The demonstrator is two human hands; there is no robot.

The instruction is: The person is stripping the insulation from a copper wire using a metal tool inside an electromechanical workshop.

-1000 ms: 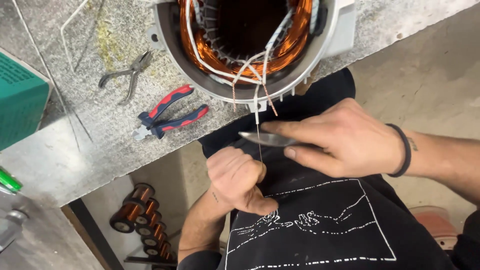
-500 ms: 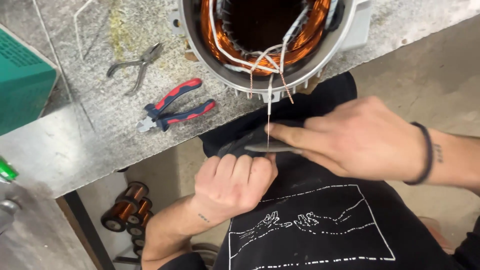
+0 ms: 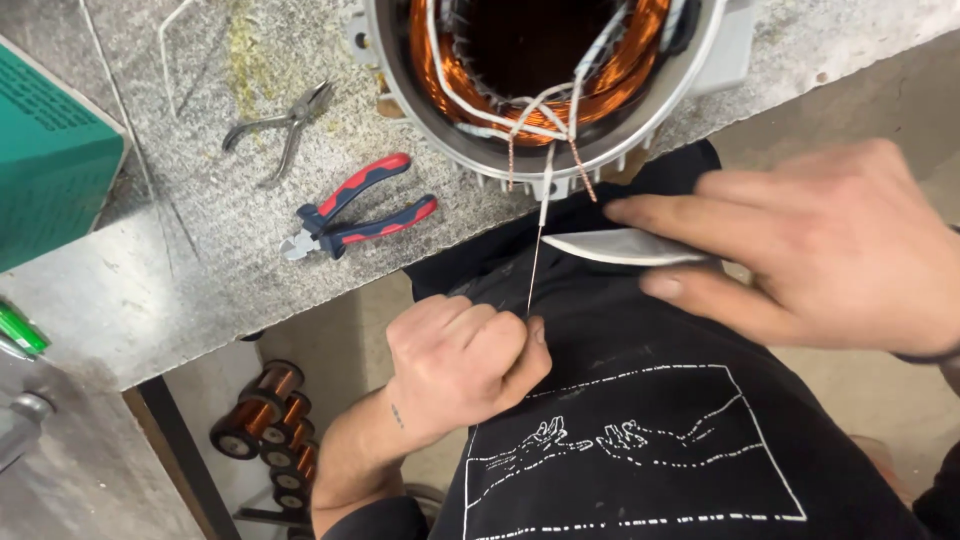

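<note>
A grey motor stator housing (image 3: pixel 640 130) with copper windings (image 3: pixel 625 70) lies on the bench edge, white lead wires tied across its opening. One thin lead wire (image 3: pixel 536 255) hangs down from it. My left hand (image 3: pixel 455 365) is fisted around the wire's lower end, pulling it taut. My right hand (image 3: pixel 820 245) grips a knife, its blade (image 3: pixel 620 247) lying flat with the tip close beside the wire.
On the grey stone bench (image 3: pixel 180 270) lie red-and-blue pliers (image 3: pixel 355 210) and small bare metal pliers (image 3: pixel 280 125). A green box (image 3: pixel 50 160) stands at the left. Several copper wire spools (image 3: pixel 265 410) sit below the bench.
The view has come nearer. My left hand stays clenched on the wire. The blade's tip now sits a little to the right of the wire, higher up its length.
</note>
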